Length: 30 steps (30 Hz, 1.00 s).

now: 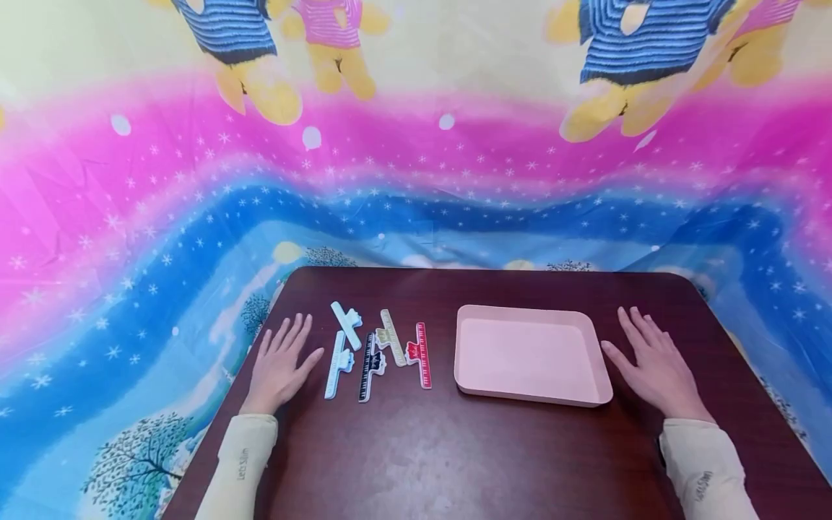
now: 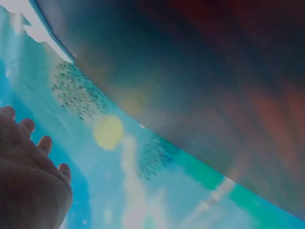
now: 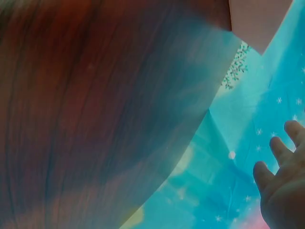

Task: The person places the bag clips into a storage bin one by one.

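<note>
My left hand (image 1: 279, 368) rests on the table at the left with straight, spread fingers, holding nothing. Just right of it lie several long-bar paper clips patterned like piano keys: a pale clip (image 1: 344, 326) at the back, a light blue clip (image 1: 335, 365), a black clip (image 1: 367, 370), a beige clip (image 1: 393, 336) and a red clip (image 1: 424, 357). To their right sits a shallow pink tray (image 1: 520, 350) with nothing in it. Beyond the tray's right side, my right hand (image 1: 659, 368) lies with fingers spread, thumb tip near the rim. Both wrist views catch only part of each hand.
The dark brown wooden table (image 1: 416, 455) has rounded far corners. Behind it and around its sides hangs a colourful cloth (image 1: 429, 166) with bears, snowflakes and trees. Light sleeves (image 1: 240, 462) cover both forearms.
</note>
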{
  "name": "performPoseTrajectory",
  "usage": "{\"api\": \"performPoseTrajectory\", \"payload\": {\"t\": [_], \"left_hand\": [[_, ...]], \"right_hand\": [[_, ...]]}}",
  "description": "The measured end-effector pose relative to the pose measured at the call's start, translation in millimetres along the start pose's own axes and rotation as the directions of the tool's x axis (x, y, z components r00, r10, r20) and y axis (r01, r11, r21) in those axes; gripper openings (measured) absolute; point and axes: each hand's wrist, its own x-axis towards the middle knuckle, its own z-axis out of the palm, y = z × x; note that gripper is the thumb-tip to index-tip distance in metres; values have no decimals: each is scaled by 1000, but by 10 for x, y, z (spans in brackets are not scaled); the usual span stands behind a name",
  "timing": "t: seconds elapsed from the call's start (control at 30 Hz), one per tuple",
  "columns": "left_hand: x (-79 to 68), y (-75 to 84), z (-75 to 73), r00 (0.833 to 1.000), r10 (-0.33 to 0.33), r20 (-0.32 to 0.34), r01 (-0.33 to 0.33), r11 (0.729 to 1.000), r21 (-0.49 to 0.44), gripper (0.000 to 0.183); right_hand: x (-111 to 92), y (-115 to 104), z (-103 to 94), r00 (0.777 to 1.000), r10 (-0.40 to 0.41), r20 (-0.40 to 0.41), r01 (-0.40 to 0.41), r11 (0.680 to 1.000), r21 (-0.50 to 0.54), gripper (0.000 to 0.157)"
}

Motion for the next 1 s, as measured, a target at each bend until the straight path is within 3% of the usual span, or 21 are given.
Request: {"api": "performPoseTrajectory", "payload": {"t": [0.23, 0.37, 0.53, 0.73, 0.83, 1.0], "left_hand": [[215, 339, 67, 996, 89, 4, -89, 996, 3, 77], [350, 595, 130, 985, 167, 50, -167, 986, 3, 75], [491, 944, 257, 955, 265, 134, -267, 964, -1, 72], [576, 1326, 393, 915, 346, 207, -347, 937, -33, 69], [588, 1451, 459, 904, 354, 240, -362, 932, -10, 68], [600, 1582, 547, 902, 336, 270, -358, 933, 36, 66]], "right_hand": [[104, -131, 66, 990, 36, 139, -38, 999, 15, 82], [148, -186, 126, 974, 40, 223, -54, 997, 57, 85], [187, -242, 215, 964, -22, 266, 4, 998, 68, 90], [243, -321, 258, 947, -78, 310, 71, 997, 35, 83], [263, -348, 259, 942, -63, 329, 55, 998, 35, 83], [281, -353, 279, 939, -52, 340, 37, 998, 50, 87]]}}
